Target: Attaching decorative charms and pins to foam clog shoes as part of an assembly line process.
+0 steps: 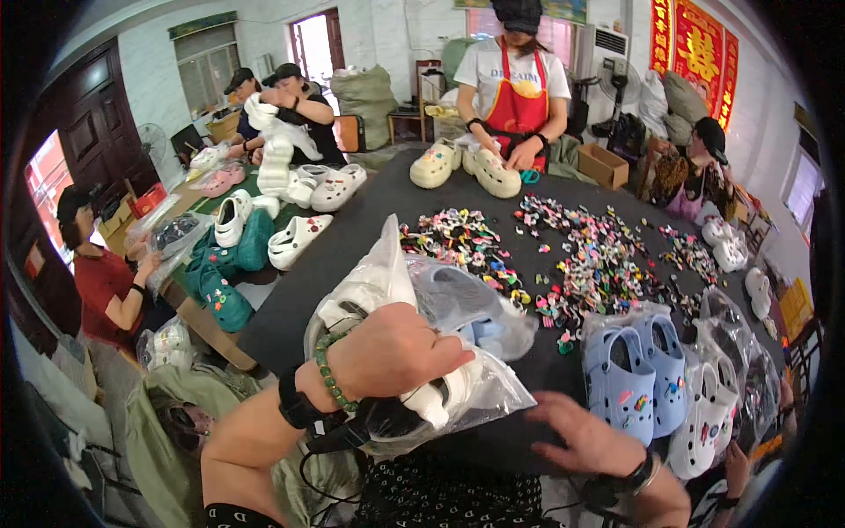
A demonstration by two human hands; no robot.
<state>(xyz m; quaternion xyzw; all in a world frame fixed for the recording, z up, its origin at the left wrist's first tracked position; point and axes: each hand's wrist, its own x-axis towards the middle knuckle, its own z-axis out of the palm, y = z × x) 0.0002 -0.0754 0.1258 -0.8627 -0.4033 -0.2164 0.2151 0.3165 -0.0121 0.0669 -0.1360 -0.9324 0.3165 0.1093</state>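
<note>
My left hand (387, 356), with a green bead bracelet and a black band at the wrist, is closed on a clear plastic bag (383, 255) near my body. White clogs (449, 392) show inside the bag, partly hidden by that hand. My right hand (590, 436) is beside the bag's right corner, fingers stretched and somewhat blurred; I cannot tell if they touch it. Just beyond lies another clear bag with light blue clogs (493, 334). To the right stand blue clogs (620, 378) with colourful charms, partly in plastic, and white clogs (704, 422) with charms.
Heaps of small colourful charms (581, 255) cover the middle of the black table (370, 202). Across it, a person in a red apron (519, 106) handles cream clogs (488, 172). Green clogs (220, 290) and white clogs (299, 239) lie at the left. Other people work around.
</note>
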